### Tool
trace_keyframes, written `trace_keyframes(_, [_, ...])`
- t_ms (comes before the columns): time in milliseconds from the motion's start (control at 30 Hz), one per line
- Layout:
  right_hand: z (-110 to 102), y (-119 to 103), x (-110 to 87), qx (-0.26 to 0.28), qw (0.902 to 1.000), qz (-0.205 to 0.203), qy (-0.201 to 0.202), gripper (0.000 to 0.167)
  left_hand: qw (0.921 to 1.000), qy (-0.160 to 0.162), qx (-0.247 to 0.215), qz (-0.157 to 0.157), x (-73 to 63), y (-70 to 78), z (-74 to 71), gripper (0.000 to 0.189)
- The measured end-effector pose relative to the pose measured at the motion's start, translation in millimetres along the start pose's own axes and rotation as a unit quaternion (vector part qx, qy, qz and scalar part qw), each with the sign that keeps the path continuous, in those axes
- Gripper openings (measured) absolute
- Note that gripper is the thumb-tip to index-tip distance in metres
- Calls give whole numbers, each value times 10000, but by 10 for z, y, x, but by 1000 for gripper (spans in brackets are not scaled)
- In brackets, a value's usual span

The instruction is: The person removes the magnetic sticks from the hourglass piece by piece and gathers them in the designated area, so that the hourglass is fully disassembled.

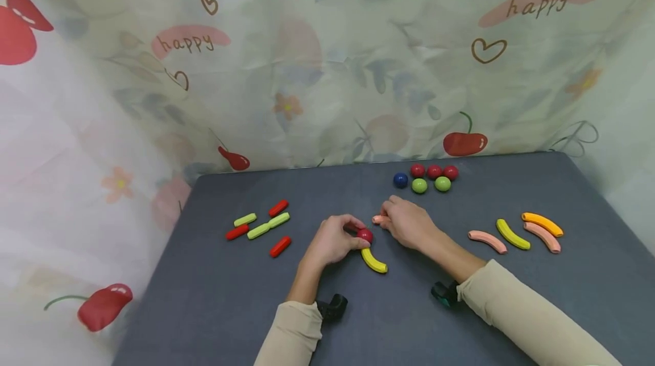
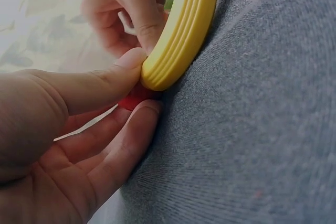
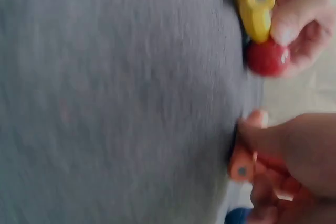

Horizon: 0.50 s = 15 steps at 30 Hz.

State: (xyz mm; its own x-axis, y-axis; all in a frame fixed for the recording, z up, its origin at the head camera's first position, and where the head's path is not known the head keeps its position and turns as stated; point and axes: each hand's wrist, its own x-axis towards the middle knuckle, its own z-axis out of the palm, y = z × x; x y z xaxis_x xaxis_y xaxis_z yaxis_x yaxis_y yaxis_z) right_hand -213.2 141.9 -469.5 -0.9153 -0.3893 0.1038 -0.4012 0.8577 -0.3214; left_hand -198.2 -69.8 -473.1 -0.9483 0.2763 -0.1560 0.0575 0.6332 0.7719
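Near the table's middle my left hand pinches a glossy red ball between thumb and fingers. A ridged yellow curved rod sits end-on against that ball and arcs toward the near side. In the left wrist view the thumb tip lies right at the end of the yellow rod. Just beyond and to the right, my right hand pinches a pink curved rod, mostly covered by its fingers. The right wrist view shows a small grey disc in the end of the pink rod, apart from the red ball.
Short red rods and light green rods lie at the left. Red balls, two green balls and a blue ball sit at the back. Pink, yellow and orange curved rods lie at the right.
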Motion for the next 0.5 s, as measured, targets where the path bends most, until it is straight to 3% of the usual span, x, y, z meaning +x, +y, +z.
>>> trace_keyframes(167, [-241, 164, -133, 161, 9984, 543, 3, 22, 10000, -41, 40, -21, -4, 21, 0, 31])
trace_keyframes(333, [-527, 435, -575, 336, 9952, 760, -523, 23, 9999, -109, 43, 31, -5, 24, -5, 31])
trace_keyframes(500, [-721, 800, -1030, 561, 9844, 1315, -1024, 22, 9997, -162, -44, 193, -17, 6, 2, 34])
